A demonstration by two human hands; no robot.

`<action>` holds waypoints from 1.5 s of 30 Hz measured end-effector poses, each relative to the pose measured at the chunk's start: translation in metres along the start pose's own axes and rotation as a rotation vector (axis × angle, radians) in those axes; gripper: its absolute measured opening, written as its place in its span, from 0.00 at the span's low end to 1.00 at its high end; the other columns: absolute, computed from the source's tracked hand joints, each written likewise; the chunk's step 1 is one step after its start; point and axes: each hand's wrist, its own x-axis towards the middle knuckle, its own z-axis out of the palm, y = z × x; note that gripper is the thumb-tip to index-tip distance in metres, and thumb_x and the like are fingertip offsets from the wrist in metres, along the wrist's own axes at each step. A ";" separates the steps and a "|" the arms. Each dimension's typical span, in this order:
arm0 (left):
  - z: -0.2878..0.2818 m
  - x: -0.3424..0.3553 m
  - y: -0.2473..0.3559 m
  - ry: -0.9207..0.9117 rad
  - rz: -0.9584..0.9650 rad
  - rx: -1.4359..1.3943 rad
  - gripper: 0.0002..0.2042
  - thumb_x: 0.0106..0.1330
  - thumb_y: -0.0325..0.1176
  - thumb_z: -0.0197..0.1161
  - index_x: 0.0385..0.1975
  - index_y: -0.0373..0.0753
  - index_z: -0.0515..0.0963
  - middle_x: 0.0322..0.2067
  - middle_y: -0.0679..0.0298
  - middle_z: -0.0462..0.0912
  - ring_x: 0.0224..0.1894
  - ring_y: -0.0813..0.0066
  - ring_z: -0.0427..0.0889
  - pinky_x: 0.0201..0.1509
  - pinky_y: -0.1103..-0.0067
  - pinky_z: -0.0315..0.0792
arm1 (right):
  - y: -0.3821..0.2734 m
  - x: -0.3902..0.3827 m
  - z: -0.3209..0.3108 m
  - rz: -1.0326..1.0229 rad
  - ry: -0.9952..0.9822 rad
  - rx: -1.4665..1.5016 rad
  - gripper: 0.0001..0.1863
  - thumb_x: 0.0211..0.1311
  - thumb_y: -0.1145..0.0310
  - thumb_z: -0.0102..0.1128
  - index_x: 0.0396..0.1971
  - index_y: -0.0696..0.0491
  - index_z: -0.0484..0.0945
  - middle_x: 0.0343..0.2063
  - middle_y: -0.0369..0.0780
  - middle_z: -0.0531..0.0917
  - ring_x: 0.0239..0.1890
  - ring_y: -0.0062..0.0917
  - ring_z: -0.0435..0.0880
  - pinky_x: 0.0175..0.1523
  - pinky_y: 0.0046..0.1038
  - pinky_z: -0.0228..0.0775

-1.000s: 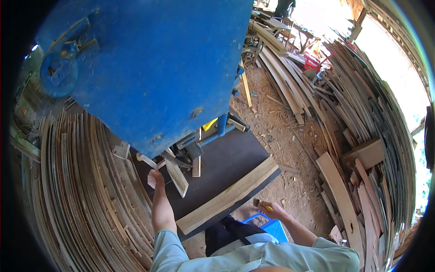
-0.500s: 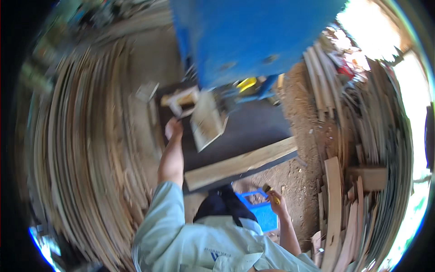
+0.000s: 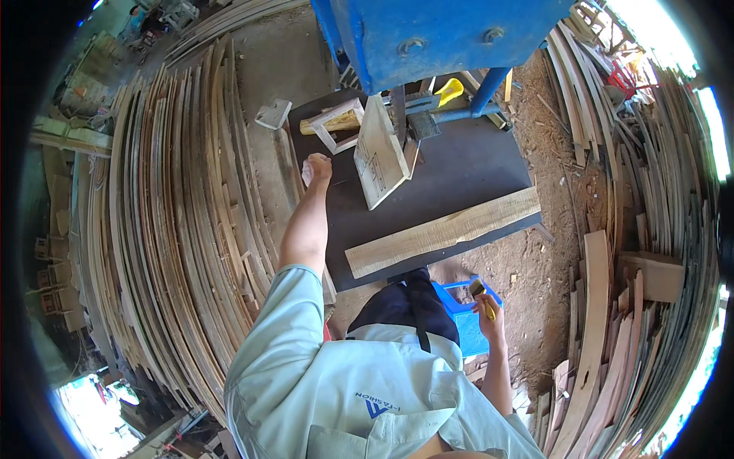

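Observation:
My left hand (image 3: 316,170), fingers curled, hovers by the left edge of a dark tabletop (image 3: 474,168); something pale shows at it that I cannot make out. Just beyond it, a small wooden frame (image 3: 327,138) leans on a yellowish wood piece (image 3: 307,127). To the right of that hand, a wooden board (image 3: 380,164) with dark marks stands tilted beside the saw blade (image 3: 398,115). Down at my right side, my right hand (image 3: 492,321) grips a brush (image 3: 479,288) with a yellow handle, its bristles upward. A long plank (image 3: 443,233) lies along the table's near edge.
A big blue machine housing (image 3: 459,46) overhangs the table. Stacked boards (image 3: 176,214) rise on the left, and more timber (image 3: 657,183) on the right. A blue crate (image 3: 468,325) stands on the floor below my right hand. A yellow object (image 3: 449,92) sits behind the blade.
My left hand has drawn apart from the small frame, which now rests against the wood piece. My view has shifted and become sharper. The brush stays in my right hand.

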 end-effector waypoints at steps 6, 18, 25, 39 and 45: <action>-0.002 -0.007 0.026 0.015 -0.108 0.209 0.09 0.62 0.35 0.58 0.35 0.43 0.85 0.40 0.57 0.86 0.45 0.60 0.86 0.50 0.67 0.79 | -0.021 -0.010 -0.010 0.041 0.031 0.029 0.07 0.70 0.73 0.51 0.42 0.57 0.77 0.25 0.37 0.82 0.30 0.20 0.82 0.38 0.23 0.74; 0.014 -0.028 0.012 -0.043 -0.102 0.092 0.19 0.60 0.46 0.61 0.39 0.34 0.84 0.42 0.47 0.84 0.48 0.51 0.83 0.52 0.62 0.76 | 0.018 -0.009 -0.096 0.055 0.066 0.074 0.09 0.72 0.69 0.52 0.42 0.59 0.77 0.25 0.36 0.81 0.29 0.18 0.80 0.36 0.22 0.73; 0.005 -0.093 -0.014 0.031 -0.328 -0.563 0.13 0.64 0.43 0.65 0.22 0.42 0.81 0.17 0.65 0.79 0.18 0.70 0.77 0.20 0.71 0.69 | 0.108 0.047 -0.228 0.052 0.173 0.170 0.12 0.72 0.63 0.52 0.40 0.57 0.76 0.24 0.35 0.81 0.26 0.17 0.79 0.31 0.19 0.70; 0.010 -0.349 0.311 -0.548 -0.340 -2.071 0.06 0.64 0.33 0.48 0.24 0.45 0.64 0.14 0.79 0.49 0.13 0.87 0.49 0.16 0.84 0.46 | 0.103 0.335 -0.573 -0.247 0.139 0.178 0.11 0.72 0.63 0.52 0.43 0.55 0.76 0.23 0.35 0.80 0.25 0.16 0.78 0.27 0.15 0.65; 0.051 -0.330 0.462 -0.870 -0.088 -1.974 0.06 0.60 0.32 0.45 0.21 0.44 0.61 0.14 0.77 0.51 0.14 0.85 0.49 0.17 0.82 0.46 | 0.026 0.416 -0.566 -0.297 0.068 0.142 0.12 0.72 0.62 0.52 0.45 0.54 0.77 0.23 0.35 0.81 0.25 0.16 0.78 0.26 0.15 0.65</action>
